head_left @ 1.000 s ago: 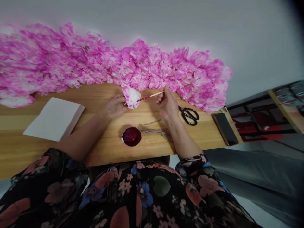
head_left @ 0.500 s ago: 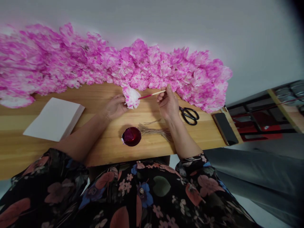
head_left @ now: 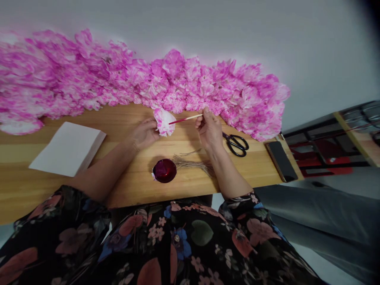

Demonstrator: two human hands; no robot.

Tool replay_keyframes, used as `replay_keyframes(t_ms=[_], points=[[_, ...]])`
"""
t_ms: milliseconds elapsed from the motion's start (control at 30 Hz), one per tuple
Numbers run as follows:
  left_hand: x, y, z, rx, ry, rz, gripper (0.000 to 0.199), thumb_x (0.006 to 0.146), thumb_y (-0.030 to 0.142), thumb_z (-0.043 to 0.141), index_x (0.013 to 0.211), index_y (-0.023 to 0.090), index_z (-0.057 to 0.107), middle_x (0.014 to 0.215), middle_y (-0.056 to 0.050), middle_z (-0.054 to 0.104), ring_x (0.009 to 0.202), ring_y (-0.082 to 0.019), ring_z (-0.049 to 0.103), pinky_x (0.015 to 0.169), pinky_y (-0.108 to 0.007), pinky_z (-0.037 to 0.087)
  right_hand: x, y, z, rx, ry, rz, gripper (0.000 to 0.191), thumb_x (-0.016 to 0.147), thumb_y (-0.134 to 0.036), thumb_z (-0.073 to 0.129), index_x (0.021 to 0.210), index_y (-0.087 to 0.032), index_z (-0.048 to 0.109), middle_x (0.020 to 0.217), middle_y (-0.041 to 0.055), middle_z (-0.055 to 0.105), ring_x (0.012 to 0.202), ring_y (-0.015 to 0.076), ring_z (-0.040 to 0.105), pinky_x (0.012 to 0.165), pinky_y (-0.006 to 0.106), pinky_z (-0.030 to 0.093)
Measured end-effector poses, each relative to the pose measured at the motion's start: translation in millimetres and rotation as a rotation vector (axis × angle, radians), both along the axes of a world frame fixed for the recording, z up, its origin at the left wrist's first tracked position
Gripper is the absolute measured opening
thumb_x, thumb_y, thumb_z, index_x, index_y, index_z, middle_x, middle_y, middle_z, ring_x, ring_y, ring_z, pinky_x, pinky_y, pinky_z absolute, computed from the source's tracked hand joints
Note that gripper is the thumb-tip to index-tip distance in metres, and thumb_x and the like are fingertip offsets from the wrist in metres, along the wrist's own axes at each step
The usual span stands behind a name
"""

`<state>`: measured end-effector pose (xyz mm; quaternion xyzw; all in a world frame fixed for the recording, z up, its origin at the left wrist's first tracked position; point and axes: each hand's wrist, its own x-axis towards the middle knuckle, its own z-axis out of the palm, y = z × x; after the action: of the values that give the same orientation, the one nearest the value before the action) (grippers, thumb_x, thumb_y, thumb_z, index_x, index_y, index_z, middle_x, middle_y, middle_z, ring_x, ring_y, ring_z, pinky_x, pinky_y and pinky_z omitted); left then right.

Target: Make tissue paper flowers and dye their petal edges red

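Observation:
A white paper flower with pink edges (head_left: 164,122) is pinched in the fingers of my left hand (head_left: 146,134). My right hand (head_left: 210,128) grips the pale end of a thin stick (head_left: 186,118), whose dark red tip lies over the flower's white part. Below the flower, a small dark red bowl (head_left: 164,170) of red liquid stands on the wooden table (head_left: 133,194). Thin wires or stems (head_left: 192,163) lie between the bowl and my right forearm.
Many pink and white flowers (head_left: 175,83) are heaped along the wall. A stack of white paper (head_left: 67,149) lies at the left. Black-handled scissors (head_left: 236,145) and a phone (head_left: 281,161) lie at the right, near a shelf (head_left: 356,138).
My right hand has moved slightly left with the stick, so the red tip is now over the flower rather than at its right edge. My left hand has barely moved.

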<state>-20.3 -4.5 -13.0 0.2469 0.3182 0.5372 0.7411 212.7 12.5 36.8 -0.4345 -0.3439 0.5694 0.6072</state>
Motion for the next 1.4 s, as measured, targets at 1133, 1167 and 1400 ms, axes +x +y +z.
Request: replay_keyframes(t_ms=[1133, 1167, 1400], points=[[4, -3, 7.1, -0.020, 0.053, 0.013, 0.018, 0.079, 0.003, 0.069, 0.087, 0.017, 0.077, 0.081, -0.002, 0.073, 0.078, -0.017, 0.065, 0.083, -0.032, 0.055, -5, -48, 19.6, 0.916, -0.538, 0.721, 0.043, 0.107, -0.052, 0.074, 0.077, -0.022, 0.078, 0.066, -0.0019, 0.071, 0.060, 0.0084, 0.060, 0.062, 0.024, 0.045], [4, -3, 7.1, -0.017, 0.047, 0.020, 0.018, 0.079, 0.004, 0.069, 0.087, 0.018, 0.077, 0.080, -0.002, 0.073, 0.076, -0.017, 0.064, 0.081, -0.031, 0.055, -5, -48, 20.7, 0.880, -0.556, 0.737, 0.045, 0.107, -0.055, 0.072, 0.076, -0.023, 0.079, 0.066, -0.0018, 0.071, 0.060, 0.0088, 0.060, 0.063, 0.025, 0.046], [4, -2, 7.0, 0.004, 0.044, 0.022, 0.019, 0.078, 0.004, 0.067, 0.084, 0.019, 0.077, 0.083, -0.003, 0.075, 0.077, -0.018, 0.066, 0.079, -0.030, 0.057, -4, -51, 32.2, 0.653, -0.631, 0.759, 0.056, 0.101, -0.071, 0.070, 0.065, -0.029, 0.078, 0.061, -0.0016, 0.067, 0.058, 0.0113, 0.057, 0.063, 0.029, 0.046]])
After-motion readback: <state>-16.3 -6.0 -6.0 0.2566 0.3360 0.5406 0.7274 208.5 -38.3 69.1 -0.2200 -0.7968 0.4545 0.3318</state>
